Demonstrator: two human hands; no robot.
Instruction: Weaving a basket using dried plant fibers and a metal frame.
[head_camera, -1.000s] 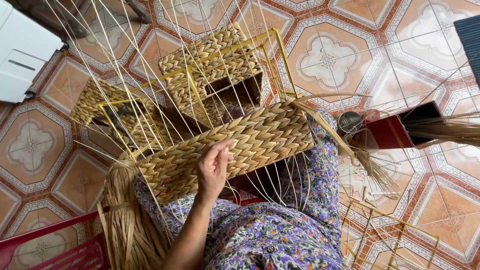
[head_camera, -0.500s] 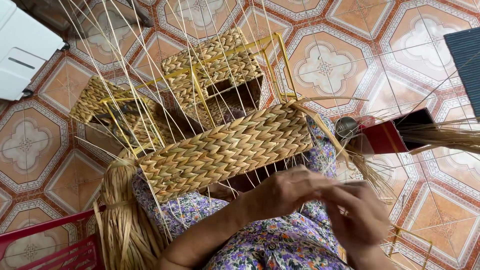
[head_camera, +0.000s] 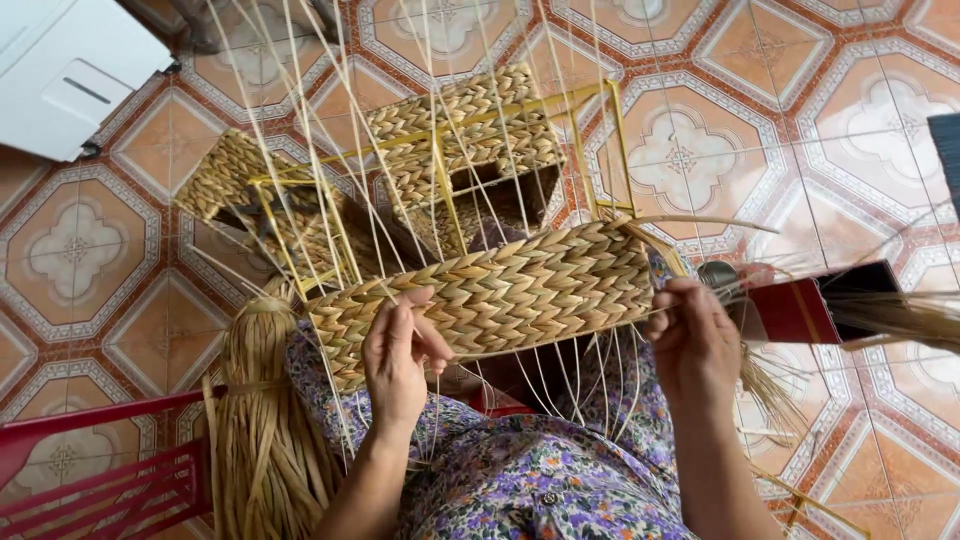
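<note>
A half-woven straw basket (head_camera: 500, 285) on a yellow wire frame (head_camera: 610, 150) rests on my lap, its long thin stakes fanning up and down. My left hand (head_camera: 398, 360) rests on the lower edge of the woven band, thumb and fingers pinching the weave near its left part. My right hand (head_camera: 692, 340) grips the right end of the band, where a loose straw strand (head_camera: 700, 220) sticks out to the right. Both forearms come up over my flowered purple dress (head_camera: 540, 480).
A bundle of raw straw (head_camera: 265, 430) hangs at my left, beside a red plastic stool (head_camera: 90, 470). A red box (head_camera: 800, 310) with more fibres lies on the patterned tile floor (head_camera: 800, 130) at right. A white appliance (head_camera: 70, 70) stands at top left.
My hands were together below the basket's right part half a second ago; they have now spread apart, left to the band's lower left, right to its right end.
</note>
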